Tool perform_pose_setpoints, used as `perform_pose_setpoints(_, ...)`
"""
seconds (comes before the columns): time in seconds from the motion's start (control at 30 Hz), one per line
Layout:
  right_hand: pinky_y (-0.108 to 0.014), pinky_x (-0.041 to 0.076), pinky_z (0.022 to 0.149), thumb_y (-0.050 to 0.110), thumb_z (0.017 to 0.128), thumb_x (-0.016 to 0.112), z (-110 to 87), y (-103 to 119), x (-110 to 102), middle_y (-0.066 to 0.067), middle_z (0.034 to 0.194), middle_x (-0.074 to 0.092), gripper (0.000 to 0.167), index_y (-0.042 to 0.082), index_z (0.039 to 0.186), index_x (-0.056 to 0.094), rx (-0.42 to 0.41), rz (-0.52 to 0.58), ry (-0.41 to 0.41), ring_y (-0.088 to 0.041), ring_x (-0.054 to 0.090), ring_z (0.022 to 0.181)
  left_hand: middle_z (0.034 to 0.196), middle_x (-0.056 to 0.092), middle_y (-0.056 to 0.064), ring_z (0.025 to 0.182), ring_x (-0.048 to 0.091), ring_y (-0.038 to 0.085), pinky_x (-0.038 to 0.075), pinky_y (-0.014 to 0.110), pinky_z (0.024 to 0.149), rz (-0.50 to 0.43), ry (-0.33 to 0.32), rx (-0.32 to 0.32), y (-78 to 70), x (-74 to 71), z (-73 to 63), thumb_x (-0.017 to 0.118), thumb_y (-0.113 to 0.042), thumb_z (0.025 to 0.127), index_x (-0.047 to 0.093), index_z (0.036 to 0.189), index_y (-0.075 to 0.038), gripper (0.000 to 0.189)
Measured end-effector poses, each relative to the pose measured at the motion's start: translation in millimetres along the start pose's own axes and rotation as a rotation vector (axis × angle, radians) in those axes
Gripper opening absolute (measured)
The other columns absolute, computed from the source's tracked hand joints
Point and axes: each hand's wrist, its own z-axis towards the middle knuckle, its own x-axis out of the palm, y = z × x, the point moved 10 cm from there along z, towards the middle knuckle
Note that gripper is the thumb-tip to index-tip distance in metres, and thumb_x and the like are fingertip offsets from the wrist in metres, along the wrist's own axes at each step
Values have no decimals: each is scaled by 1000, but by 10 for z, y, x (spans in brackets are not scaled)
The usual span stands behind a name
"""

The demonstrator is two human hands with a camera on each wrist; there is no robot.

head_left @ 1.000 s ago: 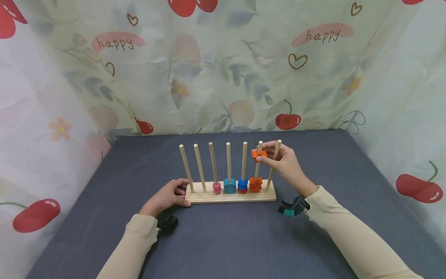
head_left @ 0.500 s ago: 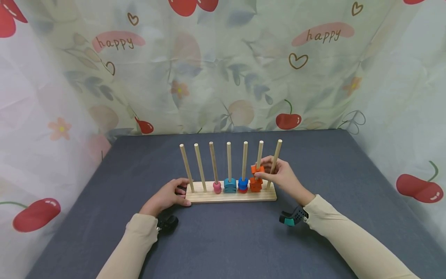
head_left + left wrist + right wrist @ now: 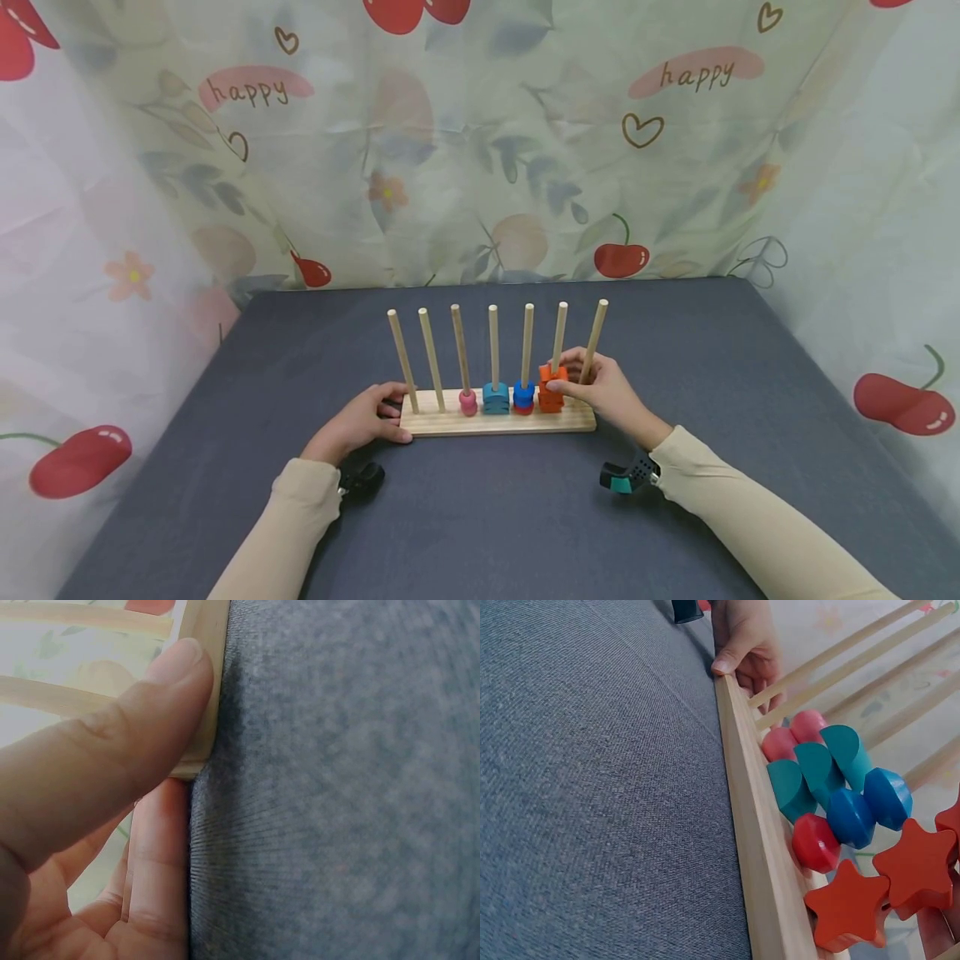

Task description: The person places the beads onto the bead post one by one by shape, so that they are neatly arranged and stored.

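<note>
A wooden peg board (image 3: 498,425) with several upright pegs lies across the table. My left hand (image 3: 360,422) grips its left end, the thumb (image 3: 184,671) on the front edge and the fingers round the corner. On the second peg from the right, my right hand (image 3: 611,398) pinches an orange star bead (image 3: 553,374), low on the peg and right at the stack of orange stars (image 3: 850,902) under it. The right wrist view shows that top star only partly, at its right edge. The rightmost peg (image 3: 595,337) passes in front of the right hand.
Other pegs bear pink beads (image 3: 780,742), teal half-round beads (image 3: 816,769), and blue beads (image 3: 851,817) over a red bead (image 3: 815,841). The two leftmost pegs (image 3: 431,358) are bare. A dark cloth covers the table (image 3: 480,517); a printed curtain (image 3: 450,150) hangs behind.
My right hand has moved down the second peg from the right with the orange star bead, from near its top to the stack of stars below. The left hand stays put.
</note>
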Motion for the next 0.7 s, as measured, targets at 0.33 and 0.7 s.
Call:
perform_pose_setpoints(0.33, -29, 52, 85, 21, 83, 77, -31, -130, 71, -13, 112, 70, 35, 6, 112, 63, 22, 1, 47, -18, 67, 98, 122, 50, 16, 103, 54, 25, 49, 37, 87, -1, 4, -7, -2, 20, 1, 87, -8, 69, 50, 137, -4, 77)
perform_pose_setpoints(0.7, -31, 51, 91, 16, 82, 78, -41, -205, 165, -18, 127, 62, 61, 2, 135, 51, 9, 63, 100, -25, 65, 109, 122, 50, 16, 103, 54, 25, 49, 37, 88, 6, 3, -12, 29, 24, 5, 86, -8, 69, 50, 137, -4, 77)
